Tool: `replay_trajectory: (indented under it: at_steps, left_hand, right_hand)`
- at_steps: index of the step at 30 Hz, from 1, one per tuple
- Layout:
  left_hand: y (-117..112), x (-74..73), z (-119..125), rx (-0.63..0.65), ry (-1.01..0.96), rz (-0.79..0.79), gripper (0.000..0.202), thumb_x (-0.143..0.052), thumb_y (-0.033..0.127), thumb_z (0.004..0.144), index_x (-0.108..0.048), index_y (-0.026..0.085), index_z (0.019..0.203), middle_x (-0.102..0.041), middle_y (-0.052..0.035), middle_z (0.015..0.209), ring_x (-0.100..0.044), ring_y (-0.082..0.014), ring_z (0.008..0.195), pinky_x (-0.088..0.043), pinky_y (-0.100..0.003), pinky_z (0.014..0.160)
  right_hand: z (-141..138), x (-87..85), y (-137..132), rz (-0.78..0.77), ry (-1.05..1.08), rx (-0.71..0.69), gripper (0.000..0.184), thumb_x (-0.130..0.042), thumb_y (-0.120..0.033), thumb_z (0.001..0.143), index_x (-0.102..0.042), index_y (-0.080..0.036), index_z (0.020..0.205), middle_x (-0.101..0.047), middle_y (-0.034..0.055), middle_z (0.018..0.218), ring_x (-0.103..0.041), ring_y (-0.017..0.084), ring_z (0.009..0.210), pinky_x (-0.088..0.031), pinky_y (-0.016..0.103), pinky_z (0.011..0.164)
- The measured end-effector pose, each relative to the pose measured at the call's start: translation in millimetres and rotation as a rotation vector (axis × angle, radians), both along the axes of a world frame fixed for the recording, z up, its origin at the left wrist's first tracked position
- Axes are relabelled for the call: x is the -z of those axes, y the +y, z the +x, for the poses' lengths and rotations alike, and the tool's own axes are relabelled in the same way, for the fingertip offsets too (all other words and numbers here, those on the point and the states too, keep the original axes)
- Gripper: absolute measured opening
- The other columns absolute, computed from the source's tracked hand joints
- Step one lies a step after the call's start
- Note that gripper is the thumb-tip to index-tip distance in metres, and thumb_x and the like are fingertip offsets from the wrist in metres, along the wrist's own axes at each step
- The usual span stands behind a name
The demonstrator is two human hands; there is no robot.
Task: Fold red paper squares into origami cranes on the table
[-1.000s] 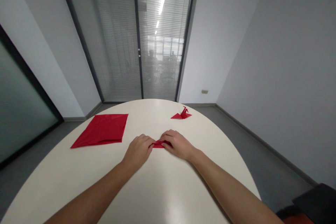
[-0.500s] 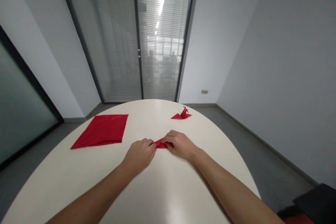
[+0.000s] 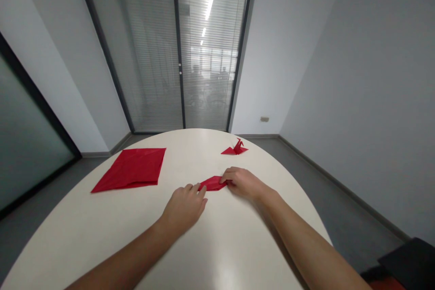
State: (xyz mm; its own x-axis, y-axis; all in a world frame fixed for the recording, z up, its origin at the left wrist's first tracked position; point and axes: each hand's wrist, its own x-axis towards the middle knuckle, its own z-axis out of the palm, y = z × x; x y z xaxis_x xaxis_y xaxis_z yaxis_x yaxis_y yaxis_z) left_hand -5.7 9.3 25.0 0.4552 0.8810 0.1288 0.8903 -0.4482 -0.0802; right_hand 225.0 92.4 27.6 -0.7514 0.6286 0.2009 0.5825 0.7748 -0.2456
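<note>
A narrow piece of folded red paper (image 3: 213,183) lies on the table between my hands, its middle showing. My left hand (image 3: 185,204) rests at its left end, with the fingertips laid on the paper and the thumb apart below. At the right end, my right hand (image 3: 243,183) pinches the paper between thumb and fingers; that end is partly hidden by the fingers. Just beyond my right hand stands a red origami crane (image 3: 237,148), its wings spread.
A large sheet of red paper (image 3: 132,167), with layered edges, lies at the left of the round white table (image 3: 176,253). A dark object (image 3: 411,263) is at the lower right. Beyond the table are glass panels with blinds (image 3: 152,77) and a wall outlet (image 3: 264,119).
My right hand has moved right along the folded paper, uncovering more of its middle. My left hand has loosened, its thumb now away from the paper.
</note>
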Motion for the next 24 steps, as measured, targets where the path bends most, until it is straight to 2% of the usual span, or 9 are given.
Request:
replay_trajectory:
  at_steps: [3,5,7,9,12,14,17,20,24]
  left_hand:
    - [-0.1,5.4,-0.7,0.027,-0.037,0.05,0.037,-0.046,0.028,0.097,-0.065,0.01,0.124,-0.068,-0.0178,0.121,-0.065,-0.0319,0.106,-0.054,-0.048,0.089]
    - [0.3,10.5,-1.6,0.056,-0.084,0.069,0.038,-0.045,0.027,0.097,-0.065,0.008,0.124,-0.067,-0.0187,0.124,-0.063,-0.0317,0.112,-0.052,-0.048,0.097]
    - [1.2,16.6,-2.9,0.08,-0.133,0.073,0.04,-0.045,0.026,0.096,-0.063,0.007,0.126,-0.064,-0.0192,0.13,-0.06,-0.0314,0.119,-0.05,-0.047,0.101]
    - [2.6,23.2,-4.6,0.101,-0.164,0.075,0.043,-0.046,0.025,0.095,-0.06,0.006,0.131,-0.061,-0.0195,0.136,-0.056,-0.0314,0.126,-0.047,-0.046,0.106]
    - [5.7,32.6,-7.2,0.111,-0.185,0.071,0.047,-0.046,0.024,0.093,-0.055,0.005,0.136,-0.057,-0.0192,0.142,-0.052,-0.0303,0.132,-0.041,-0.046,0.113]
    - [7.6,37.2,-8.1,0.099,-0.192,0.065,0.051,-0.044,0.022,0.093,-0.05,0.004,0.14,-0.052,-0.0191,0.147,-0.049,-0.0293,0.136,-0.039,-0.045,0.115]
    - [9.4,40.5,-7.3,0.049,-0.173,0.049,0.053,-0.041,0.022,0.094,-0.047,0.004,0.143,-0.047,-0.0189,0.151,-0.045,-0.0287,0.14,-0.038,-0.045,0.116]
    - [9.2,40.1,-4.7,-0.034,-0.144,0.036,0.052,-0.039,0.024,0.095,-0.049,0.004,0.142,-0.045,-0.0204,0.151,-0.042,-0.0297,0.142,-0.035,-0.047,0.117]
    - [7.9,38.0,-1.6,-0.157,-0.091,0.0,0.054,-0.036,0.027,0.098,-0.045,0.003,0.145,-0.037,-0.0213,0.155,-0.035,-0.0313,0.146,-0.03,-0.052,0.118]
  right_hand:
    - [3.6,-4.1,0.9,0.036,-0.031,0.049,0.041,-0.05,0.0,0.074,-0.073,-0.02,0.1,-0.072,0.0052,0.098,-0.063,0.02,0.094,-0.049,0.03,0.084]
    - [-0.3,-5.7,-2.1,0.084,-0.013,0.082,0.041,-0.052,-0.003,0.075,-0.071,-0.018,0.107,-0.071,0.0076,0.101,-0.062,0.022,0.097,-0.049,0.033,0.087]
    - [-10.3,-4.8,-8.9,0.126,0.031,0.097,0.042,-0.052,-0.007,0.081,-0.067,-0.015,0.12,-0.069,0.0114,0.112,-0.06,0.024,0.106,-0.048,0.036,0.094]
    - [-24.2,-0.3,-18.7,0.118,0.056,0.054,0.045,-0.05,-0.014,0.088,-0.06,-0.014,0.132,-0.063,0.014,0.131,-0.056,0.026,0.12,-0.043,0.041,0.105]
    - [-43.9,10.3,-33.5,0.005,0.002,0.018,0.055,-0.042,-0.035,0.1,-0.042,-0.01,0.149,-0.039,0.0171,0.156,-0.037,0.029,0.143,-0.03,0.048,0.118]
    - [-50.4,15.6,-38.9,-0.111,-0.074,0.06,0.064,-0.031,-0.041,0.103,-0.027,-0.004,0.155,-0.027,0.0196,0.161,-0.023,0.031,0.15,-0.021,0.05,0.122]
    - [-48.7,15.8,-38.4,-0.236,-0.161,0.136,0.072,-0.025,-0.05,0.103,-0.016,-0.005,0.158,-0.011,0.0176,0.164,-0.009,0.031,0.153,-0.011,0.052,0.124]
    - [-41.7,10.3,-34.3,-0.308,-0.193,0.202,0.079,-0.022,-0.059,0.101,-0.011,-0.006,0.159,-0.004,0.0155,0.164,-0.003,0.031,0.153,-0.009,0.05,0.124]
    - [-38.5,5.7,-33.6,-0.329,-0.202,0.227,0.082,-0.018,-0.063,0.1,-0.009,-0.006,0.159,-0.001,0.0139,0.164,0.001,0.029,0.153,-0.007,0.047,0.125]
